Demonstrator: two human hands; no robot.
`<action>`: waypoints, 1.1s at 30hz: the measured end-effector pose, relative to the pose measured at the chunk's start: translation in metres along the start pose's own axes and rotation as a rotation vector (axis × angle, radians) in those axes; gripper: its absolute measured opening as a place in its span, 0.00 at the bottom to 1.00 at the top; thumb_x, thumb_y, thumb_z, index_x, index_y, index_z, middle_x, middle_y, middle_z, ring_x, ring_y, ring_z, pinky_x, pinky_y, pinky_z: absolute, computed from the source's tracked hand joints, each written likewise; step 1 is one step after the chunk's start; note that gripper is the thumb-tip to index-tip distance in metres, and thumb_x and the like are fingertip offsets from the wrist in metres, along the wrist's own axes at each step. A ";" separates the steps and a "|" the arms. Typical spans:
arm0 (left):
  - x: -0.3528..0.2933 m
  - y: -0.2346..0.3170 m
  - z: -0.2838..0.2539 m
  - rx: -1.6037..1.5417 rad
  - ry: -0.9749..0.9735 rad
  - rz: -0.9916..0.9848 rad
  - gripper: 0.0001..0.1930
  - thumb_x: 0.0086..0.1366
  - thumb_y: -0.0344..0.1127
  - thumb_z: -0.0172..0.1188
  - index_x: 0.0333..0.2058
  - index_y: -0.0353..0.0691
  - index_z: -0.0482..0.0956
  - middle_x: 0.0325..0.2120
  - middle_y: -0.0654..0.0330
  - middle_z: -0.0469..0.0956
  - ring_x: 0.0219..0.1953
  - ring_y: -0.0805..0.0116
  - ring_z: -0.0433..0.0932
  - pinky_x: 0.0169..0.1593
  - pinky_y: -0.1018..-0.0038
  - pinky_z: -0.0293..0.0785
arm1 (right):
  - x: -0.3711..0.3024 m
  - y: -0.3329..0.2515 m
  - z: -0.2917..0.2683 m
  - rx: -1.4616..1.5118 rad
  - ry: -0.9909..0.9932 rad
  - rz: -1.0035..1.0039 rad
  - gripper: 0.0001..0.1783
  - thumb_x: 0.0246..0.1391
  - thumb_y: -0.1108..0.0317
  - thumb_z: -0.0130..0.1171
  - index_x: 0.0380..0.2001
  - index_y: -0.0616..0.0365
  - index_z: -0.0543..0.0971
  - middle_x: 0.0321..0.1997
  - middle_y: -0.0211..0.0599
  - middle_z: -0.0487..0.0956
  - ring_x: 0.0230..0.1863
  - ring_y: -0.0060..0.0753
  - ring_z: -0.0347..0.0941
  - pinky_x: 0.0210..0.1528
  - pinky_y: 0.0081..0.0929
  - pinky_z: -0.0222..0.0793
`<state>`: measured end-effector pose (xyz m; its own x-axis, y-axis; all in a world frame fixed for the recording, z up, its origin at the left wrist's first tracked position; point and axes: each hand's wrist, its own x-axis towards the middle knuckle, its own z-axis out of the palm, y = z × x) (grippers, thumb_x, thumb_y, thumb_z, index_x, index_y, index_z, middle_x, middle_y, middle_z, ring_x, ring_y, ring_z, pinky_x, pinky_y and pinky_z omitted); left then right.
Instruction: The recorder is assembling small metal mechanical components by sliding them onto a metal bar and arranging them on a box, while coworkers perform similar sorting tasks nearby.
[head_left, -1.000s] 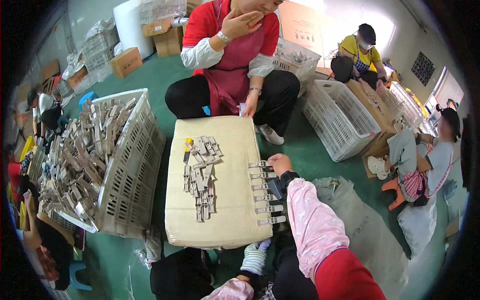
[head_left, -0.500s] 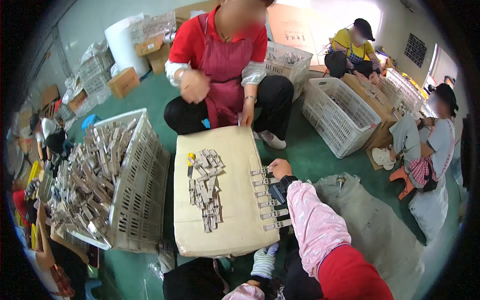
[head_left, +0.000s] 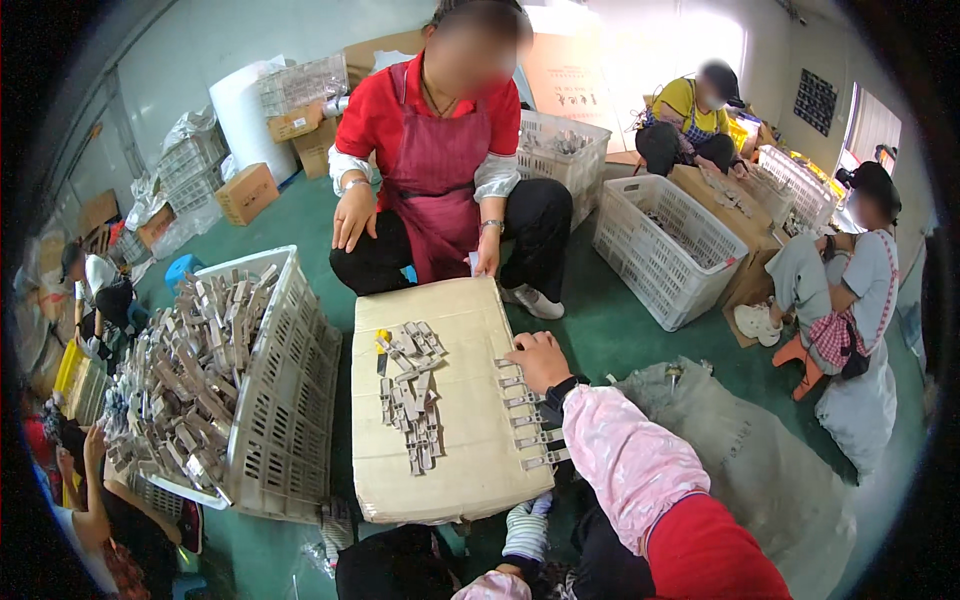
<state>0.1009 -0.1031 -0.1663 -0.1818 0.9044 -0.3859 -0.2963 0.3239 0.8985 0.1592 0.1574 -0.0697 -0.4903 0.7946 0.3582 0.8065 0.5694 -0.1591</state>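
Note:
A flat cardboard box lies in front of me as a work surface. On its middle sits a heap of small grey metal parts, with a little yellow piece beside it. A row of the same parts lines the box's right edge. My right hand rests fingers down on the top of that row, a dark watch on the wrist and a pink sleeve behind. My left hand shows only as a pink sleeve edge at the bottom, next to a striped cuff; its fingers are hidden.
A white slatted crate full of grey parts stands at my left. A person in a red top and apron sits across the box. More white crates, cardboard boxes and other seated people are at the right. A grey sack lies by my right arm.
My head has tilted, so the box sits lower and nearer. My right hand stays on the row of parts. The person opposite has lowered both hands to the knees.

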 end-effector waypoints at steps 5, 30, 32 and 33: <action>-0.010 0.021 0.004 0.040 -0.005 -0.041 0.19 0.61 0.37 0.60 0.48 0.33 0.75 0.43 0.60 0.78 0.42 0.72 0.72 0.50 0.75 0.66 | -0.007 -0.005 -0.008 -0.116 -0.156 -0.048 0.15 0.52 0.68 0.50 0.40 0.41 0.81 0.50 0.31 0.70 0.52 0.41 0.62 0.65 0.48 0.46; -0.015 0.022 -0.002 0.321 -0.030 0.021 0.21 0.61 0.50 0.55 0.44 0.39 0.76 0.40 0.45 0.77 0.45 0.46 0.74 0.48 0.62 0.68 | 0.010 -0.026 -0.008 -0.435 -0.253 -0.196 0.12 0.52 0.63 0.50 0.36 0.48 0.81 0.53 0.32 0.70 0.53 0.39 0.63 0.64 0.51 0.44; -0.010 0.019 -0.001 0.319 -0.008 0.038 0.19 0.61 0.47 0.56 0.44 0.39 0.77 0.39 0.46 0.78 0.42 0.47 0.75 0.47 0.64 0.69 | 0.017 -0.043 -0.032 -0.393 -0.216 -0.181 0.12 0.53 0.62 0.49 0.35 0.48 0.81 0.52 0.34 0.72 0.53 0.38 0.64 0.63 0.49 0.45; -0.008 0.018 -0.001 0.308 -0.020 0.059 0.19 0.61 0.47 0.56 0.44 0.39 0.77 0.38 0.46 0.78 0.42 0.48 0.75 0.46 0.64 0.70 | 0.019 -0.052 -0.036 -0.320 -0.181 -0.166 0.12 0.52 0.63 0.49 0.34 0.48 0.82 0.52 0.35 0.72 0.53 0.38 0.65 0.63 0.48 0.46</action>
<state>0.0960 -0.1055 -0.1476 -0.1707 0.9284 -0.3302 0.0128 0.3371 0.9414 0.1202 0.1354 -0.0213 -0.6500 0.7378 0.1820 0.7594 0.6217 0.1920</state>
